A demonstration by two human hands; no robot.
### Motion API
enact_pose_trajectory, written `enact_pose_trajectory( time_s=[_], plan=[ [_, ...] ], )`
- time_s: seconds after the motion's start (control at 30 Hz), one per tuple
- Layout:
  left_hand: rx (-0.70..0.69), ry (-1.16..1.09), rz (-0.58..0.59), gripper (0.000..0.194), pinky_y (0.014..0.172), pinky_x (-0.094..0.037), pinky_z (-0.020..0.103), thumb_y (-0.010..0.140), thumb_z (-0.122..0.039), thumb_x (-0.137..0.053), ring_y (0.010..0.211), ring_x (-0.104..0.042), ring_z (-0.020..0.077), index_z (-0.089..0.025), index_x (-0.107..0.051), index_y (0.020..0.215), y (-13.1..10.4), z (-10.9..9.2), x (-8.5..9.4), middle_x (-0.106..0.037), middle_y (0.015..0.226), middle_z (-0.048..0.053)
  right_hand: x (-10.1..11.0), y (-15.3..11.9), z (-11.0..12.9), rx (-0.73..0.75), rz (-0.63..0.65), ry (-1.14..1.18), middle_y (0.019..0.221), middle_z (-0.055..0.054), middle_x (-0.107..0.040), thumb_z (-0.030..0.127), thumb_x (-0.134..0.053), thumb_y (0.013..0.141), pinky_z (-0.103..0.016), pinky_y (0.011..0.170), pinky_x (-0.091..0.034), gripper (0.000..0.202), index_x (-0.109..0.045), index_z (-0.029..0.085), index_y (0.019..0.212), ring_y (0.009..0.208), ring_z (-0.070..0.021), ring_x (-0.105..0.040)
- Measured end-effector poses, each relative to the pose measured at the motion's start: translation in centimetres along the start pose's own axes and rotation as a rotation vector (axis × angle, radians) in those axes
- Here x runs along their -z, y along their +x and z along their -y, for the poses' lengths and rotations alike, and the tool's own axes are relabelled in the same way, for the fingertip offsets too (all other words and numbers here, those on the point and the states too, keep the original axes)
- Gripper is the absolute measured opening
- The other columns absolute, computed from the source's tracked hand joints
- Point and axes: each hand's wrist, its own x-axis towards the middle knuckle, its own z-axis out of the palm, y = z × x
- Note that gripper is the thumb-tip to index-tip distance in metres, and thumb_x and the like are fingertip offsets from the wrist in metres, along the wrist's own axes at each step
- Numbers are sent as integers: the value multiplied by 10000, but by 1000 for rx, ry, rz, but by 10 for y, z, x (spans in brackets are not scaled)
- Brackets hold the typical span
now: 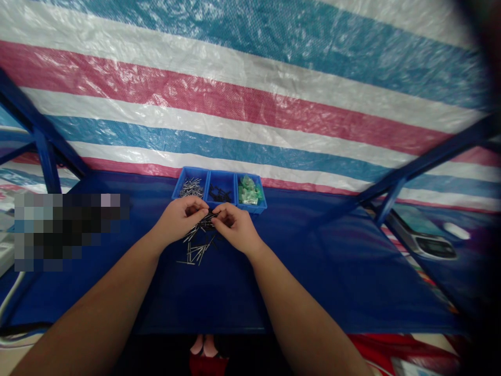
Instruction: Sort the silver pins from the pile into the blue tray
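Note:
Both hands meet over a loose pile of thin metal pieces (197,253), silver and dark, on the blue table. My left hand (187,216) has thumb and fingertips pinched together at the pile's left; what they hold is too small to name. Close beside it, my right hand (234,223) is also closed in a pinch, its contents unclear. Just behind the hands stands a blue three-part tray (209,183). Silver pins (191,187) fill its left compartment, dark pieces (219,194) lie in the middle one, and green and clear plastic packets (249,191) are in the right one.
A blue table (313,271) with blue metal struts (47,159) at both sides extends around the hands. A striped plastic sheet (242,104) hangs behind. At the far right is a grey device (434,246); a blurred-out patch covers the left side.

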Motion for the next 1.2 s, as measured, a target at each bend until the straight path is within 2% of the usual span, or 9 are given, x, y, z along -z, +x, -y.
enact_pose_trajectory(
  time_s=[0.2,0.47,0.57,0.67,0.73,0.83,0.9,1.07,1.2],
  plan=[
    [24,-64,50,208,626,-512,269,870,-352,-681,660,-640,139,-161,-699,951,0,-4,-1,-719,788,38,-1,2,-4,-99,22,228,698,9,-657,365,-718,852,-250,578,-515,191,-627,197,847,587,-115,-613],
    [32,-106,61,208,602,-488,257,859,-356,-693,641,-625,131,-165,-683,942,-1,-7,-2,-703,773,26,3,2,-6,-126,89,358,664,23,-651,373,-782,799,-244,561,-527,241,-628,194,849,562,-113,-627],
    [12,79,37,193,580,-456,252,882,-368,-654,603,-600,126,-183,-696,919,-2,-8,2,-692,729,5,4,2,-7,-131,105,345,639,27,-641,370,-766,821,-238,542,-520,229,-629,186,835,529,-105,-612],
    [11,345,-37,188,583,-430,258,889,-374,-626,597,-591,134,-207,-712,886,-2,-7,10,-691,708,-7,5,5,-10,-107,22,344,669,16,-661,393,-764,827,-261,587,-557,245,-628,191,856,563,-116,-637],
    [22,471,-27,179,594,-423,266,884,-372,-620,624,-606,148,-223,-721,882,-2,-5,15,-704,724,-8,5,8,-13,-85,-74,370,798,-16,-715,406,-776,818,-301,695,-604,293,-639,201,976,679,-139,-696],
    [50,585,46,173,595,-404,275,867,-379,-630,669,-635,167,-252,-741,903,-1,-1,17,-733,759,-9,4,11,-20,-76,-165,396,1021,-61,-744,391,-794,803,-356,843,-616,506,-583,229,1233,854,-167,-737],
    [73,634,99,189,591,-389,280,850,-397,-647,697,-651,178,-266,-753,936,-1,1,16,-751,794,-10,4,11,-23,-71,-160,374,1050,-69,-739,371,-778,819,-356,846,-611,523,-564,229,1275,866,-167,-735],
    [129,714,180,199,591,-362,288,853,-397,-635,742,-656,185,-272,-749,958,-1,0,13,-753,831,-9,6,5,-15,-10,-73,71,832,-36,-709,316,-688,886,-268,651,-533,160,-686,181,972,703,-137,-655],
    [147,760,199,168,612,-364,297,876,-354,-593,773,-653,192,-266,-733,904,-1,-4,12,-740,833,-4,9,3,-3,61,10,-143,724,-8,-669,235,-632,901,-238,572,-445,100,-707,170,889,607,-114,-576]
  ],
)
